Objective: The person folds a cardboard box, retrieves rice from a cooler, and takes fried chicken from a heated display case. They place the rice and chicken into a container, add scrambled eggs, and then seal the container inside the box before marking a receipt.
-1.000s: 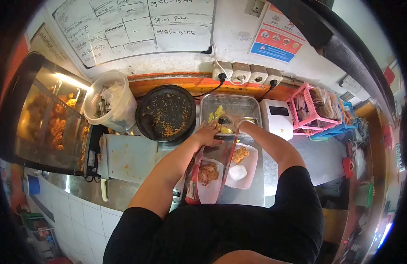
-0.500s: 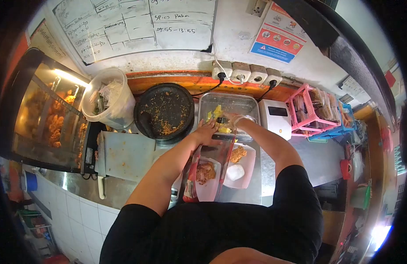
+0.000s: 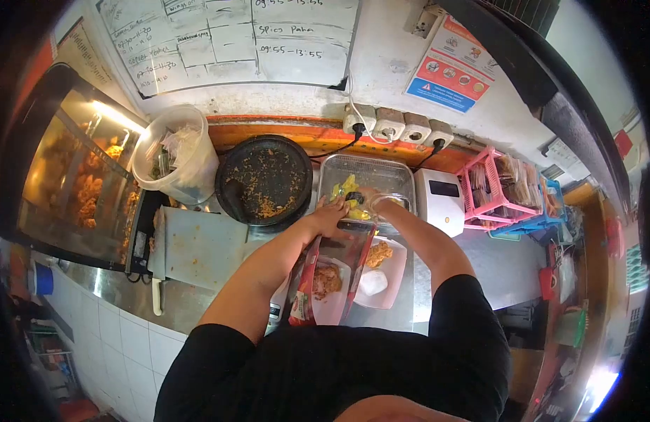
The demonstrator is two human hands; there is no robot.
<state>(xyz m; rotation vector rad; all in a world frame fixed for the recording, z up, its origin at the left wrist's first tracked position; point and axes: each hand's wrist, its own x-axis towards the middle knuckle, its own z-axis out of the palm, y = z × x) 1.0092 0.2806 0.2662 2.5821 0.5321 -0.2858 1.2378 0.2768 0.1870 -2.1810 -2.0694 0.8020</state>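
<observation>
A clear plastic container (image 3: 402, 169) stands against the wall, with yellow-green pieces (image 3: 349, 186) and a small dark object (image 3: 354, 197) inside. My right hand (image 3: 372, 200) reaches into it beside these pieces; its fingers are blurred and partly hidden. At the container's near left edge lies my left hand (image 3: 330, 215), open, fingers stretched toward the pieces. Below it is a red-sided box (image 3: 305, 281) with a see-through lid, holding browned food (image 3: 327, 279). Beside that, a paper tray (image 3: 395, 281) holds a fried piece (image 3: 379, 253) and a white mound (image 3: 372, 283).
To the left are a black stone mortar (image 3: 265, 179), a bucket of packets (image 3: 176, 155), a cutting board (image 3: 202, 246), a knife (image 3: 157, 281) and a lit fried-food cabinet (image 3: 86, 169). At right stand a white machine (image 3: 439, 204) and a pink basket (image 3: 490, 190).
My right hand has moved slightly down and left inside the container. My left hand stays near its edge. The whole view has shifted slightly.
</observation>
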